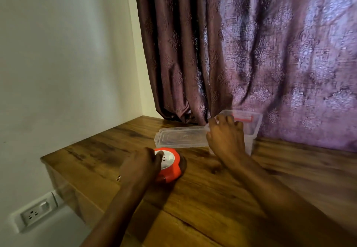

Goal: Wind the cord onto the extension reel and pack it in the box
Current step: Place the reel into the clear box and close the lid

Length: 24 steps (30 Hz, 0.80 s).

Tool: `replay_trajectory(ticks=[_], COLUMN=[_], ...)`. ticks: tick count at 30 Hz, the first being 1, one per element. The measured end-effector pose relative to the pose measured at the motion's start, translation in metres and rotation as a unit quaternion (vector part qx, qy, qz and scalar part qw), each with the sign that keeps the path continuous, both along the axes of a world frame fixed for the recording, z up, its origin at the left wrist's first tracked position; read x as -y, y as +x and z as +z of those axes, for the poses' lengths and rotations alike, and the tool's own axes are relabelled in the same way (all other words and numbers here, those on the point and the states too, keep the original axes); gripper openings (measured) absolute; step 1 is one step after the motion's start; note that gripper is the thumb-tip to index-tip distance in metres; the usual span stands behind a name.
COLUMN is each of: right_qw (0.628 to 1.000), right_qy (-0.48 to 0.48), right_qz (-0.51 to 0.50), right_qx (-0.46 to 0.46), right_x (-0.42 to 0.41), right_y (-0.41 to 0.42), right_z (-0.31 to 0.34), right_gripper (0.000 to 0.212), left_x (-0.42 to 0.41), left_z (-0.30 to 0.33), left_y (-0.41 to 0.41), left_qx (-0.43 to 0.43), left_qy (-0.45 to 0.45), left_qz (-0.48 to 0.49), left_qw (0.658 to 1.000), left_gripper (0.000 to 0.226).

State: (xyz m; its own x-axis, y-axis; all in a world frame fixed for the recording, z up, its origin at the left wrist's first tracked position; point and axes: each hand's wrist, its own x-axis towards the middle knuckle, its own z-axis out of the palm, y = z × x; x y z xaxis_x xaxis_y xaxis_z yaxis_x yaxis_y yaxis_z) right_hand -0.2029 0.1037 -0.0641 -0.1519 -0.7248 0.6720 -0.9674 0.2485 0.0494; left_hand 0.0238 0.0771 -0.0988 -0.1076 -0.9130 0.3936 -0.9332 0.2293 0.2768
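The red extension reel (171,169), with a white socket face on top, sits on the wooden table (212,198). My left hand (140,166) grips its left side, thumb over the white face. No loose cord shows. Behind it stands a clear plastic box (253,125) with a red strip inside. My right hand (226,136) holds the box's near-left rim, fingers curled over the edge. The box's clear lid (180,137) lies flat on the table to the left of the box.
A purple patterned curtain (251,53) hangs right behind the box. A white wall (67,63) bounds the table on the left, with a wall socket (34,215) below the table's left edge.
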Motion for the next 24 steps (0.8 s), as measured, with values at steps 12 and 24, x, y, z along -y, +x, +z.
replay_trajectory(ticks=[12, 24], right_qw=[0.991, 0.969], right_qy=[0.114, 0.162], right_qz=[0.072, 0.185], right_qx=[-0.029, -0.019], right_x=[-0.061, -0.148], right_y=[0.009, 0.077], right_z=[0.006, 0.013], right_gripper=[0.027, 0.047], left_x=[-0.008, -0.031], left_z=[0.0, -0.037], left_y=[-0.019, 0.026], left_qx=[-0.123, -0.141], left_qy=[-0.076, -0.062], left_qz=[-0.111, -0.105], left_qw=[0.983, 0.983], left_gripper=[0.004, 0.005])
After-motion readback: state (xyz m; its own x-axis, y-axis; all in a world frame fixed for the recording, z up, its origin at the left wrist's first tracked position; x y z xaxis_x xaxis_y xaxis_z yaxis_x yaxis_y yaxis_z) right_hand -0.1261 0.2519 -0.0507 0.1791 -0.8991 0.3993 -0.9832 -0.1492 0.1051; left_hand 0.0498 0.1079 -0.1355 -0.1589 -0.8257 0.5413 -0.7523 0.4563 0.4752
